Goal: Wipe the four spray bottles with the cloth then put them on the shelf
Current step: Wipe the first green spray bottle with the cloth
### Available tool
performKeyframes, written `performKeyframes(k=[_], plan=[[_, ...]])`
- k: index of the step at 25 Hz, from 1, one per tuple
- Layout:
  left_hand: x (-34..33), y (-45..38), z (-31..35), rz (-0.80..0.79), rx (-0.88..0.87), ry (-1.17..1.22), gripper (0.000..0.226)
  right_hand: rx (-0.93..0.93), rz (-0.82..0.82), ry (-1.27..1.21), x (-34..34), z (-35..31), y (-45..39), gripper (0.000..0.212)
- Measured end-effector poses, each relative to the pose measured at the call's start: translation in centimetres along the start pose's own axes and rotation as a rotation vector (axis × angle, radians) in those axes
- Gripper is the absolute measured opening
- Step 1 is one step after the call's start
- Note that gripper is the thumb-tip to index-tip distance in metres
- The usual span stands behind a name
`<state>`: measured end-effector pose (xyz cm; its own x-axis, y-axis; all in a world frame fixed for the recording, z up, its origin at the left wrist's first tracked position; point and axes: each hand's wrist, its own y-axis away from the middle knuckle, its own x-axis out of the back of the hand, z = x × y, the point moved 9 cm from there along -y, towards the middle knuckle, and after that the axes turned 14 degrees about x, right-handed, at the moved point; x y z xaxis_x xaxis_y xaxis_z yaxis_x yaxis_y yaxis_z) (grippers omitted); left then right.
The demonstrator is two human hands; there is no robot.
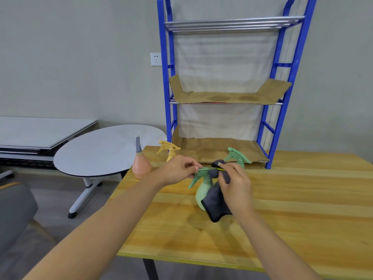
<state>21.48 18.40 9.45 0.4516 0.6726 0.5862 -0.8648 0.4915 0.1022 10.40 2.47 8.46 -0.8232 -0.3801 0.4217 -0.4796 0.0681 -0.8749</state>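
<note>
At the wooden table (282, 199), we steady a pale green spray bottle (200, 196) with our left hand (177, 171), its fingers pinching the front of the green spray head, while our right hand (236, 184) grips the dark grey cloth (217, 203) and works it over the top of that head. The cloth hangs down across the bottle's right flank, hiding much of the body.

Three more bottles wait behind: an orange one with a grey nozzle (141, 164) at the table's left edge, a yellow one (169, 150) partly hidden by our left wrist, and a second green one (238, 156) just beyond our right hand. The blue shelf (270, 126) stands at the back of the table, its cardboard-lined tiers (222, 97) holding no bottles, so by our reckoning this is the first of four.

To do this step well, we judge that the left pinch should hold firm so the light bottle does not tip while the cloth rubs. We should fold the cloth around the trigger and neck, then sweep down the body, turning the bottle to reach its far side. Whether the base rests on the table or is lifted clear, we cannot quite tell. The squeeze should stay off the trigger, lest it spray.
</note>
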Motion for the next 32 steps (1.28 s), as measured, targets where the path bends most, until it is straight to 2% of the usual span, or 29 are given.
performKeyframes(k=[2, 5, 7, 11, 13, 15, 16, 17, 20, 21, 25, 26, 29, 30, 32], plan=[[-0.1, -0.2, 0.1, 0.035, -0.02, -0.066, 0.021, 0.059, -0.035, -0.029, -1.5, -1.9, 0.6, 0.026], [-0.4, -0.3, 0.3, 0.044, -0.043, -0.125, 0.021, 0.33, -0.247, -0.053, -4.6, -6.4, 3.5, 0.022], [-0.5, -0.3, 0.3, 0.043, -0.05, -0.166, 0.023, 0.271, -0.19, -0.059, -3.3, -4.5, 2.9, 0.024], [-0.4, -0.4, 0.4, 0.08, -0.052, -0.227, 0.025, -0.009, 0.004, -0.021, 0.4, 0.9, 1.6, 0.027], [-0.5, -0.4, 0.7, 0.088, -0.053, -0.243, 0.026, 0.058, -0.059, -0.013, -1.2, -1.0, 1.8, 0.029], [-0.6, -0.3, 1.1, 0.103, -0.067, -0.278, 0.027, 0.243, -0.167, -0.02, -3.2, -4.1, 3.0, 0.029], [-0.5, -0.2, 1.2, 0.106, -0.07, -0.275, 0.026, 0.273, -0.177, -0.027, -3.3, -4.4, 3.0, 0.029], [-0.5, -0.2, 1.1, 0.099, -0.073, -0.253, 0.026, 0.223, -0.146, -0.037, -2.8, -3.6, 2.5, 0.028], [-0.8, -0.1, 1.1, 0.089, -0.055, -0.206, 0.025, -0.113, 0.006, -0.069, -0.8, 0.3, 1.1, 0.028], [-0.8, -0.1, 0.9, 0.09, -0.051, -0.199, 0.024, -0.095, -0.007, -0.063, -1.2, -0.5, 1.0, 0.027], [-0.5, 0.2, 1.0, 0.1, -0.051, -0.211, 0.024, 0.269, -0.275, -0.104, -5.1, -6.4, 3.4, 0.024], [-0.5, 0.4, 0.9, 0.097, -0.045, -0.207, 0.025, 0.262, -0.26, -0.108, -4.7, -5.7, 3.3, 0.024], [-0.8, 0.6, 0.8, 0.082, -0.034, -0.166, 0.026, 0.02, -0.04, -0.102, -2.0, -2.1, 2.1, 0.027], [-0.8, 0.6, 0.9, 0.077, -0.035, -0.166, 0.026, 0.0, -0.032, -0.108, -1.9, -2.2, 2.1, 0.027], [-0.9, 0.4, 1.1, 0.085, -0.047, -0.207, 0.026, 0.113, -0.135, -0.099, -3.3, -4.4, 2.9, 0.027]])
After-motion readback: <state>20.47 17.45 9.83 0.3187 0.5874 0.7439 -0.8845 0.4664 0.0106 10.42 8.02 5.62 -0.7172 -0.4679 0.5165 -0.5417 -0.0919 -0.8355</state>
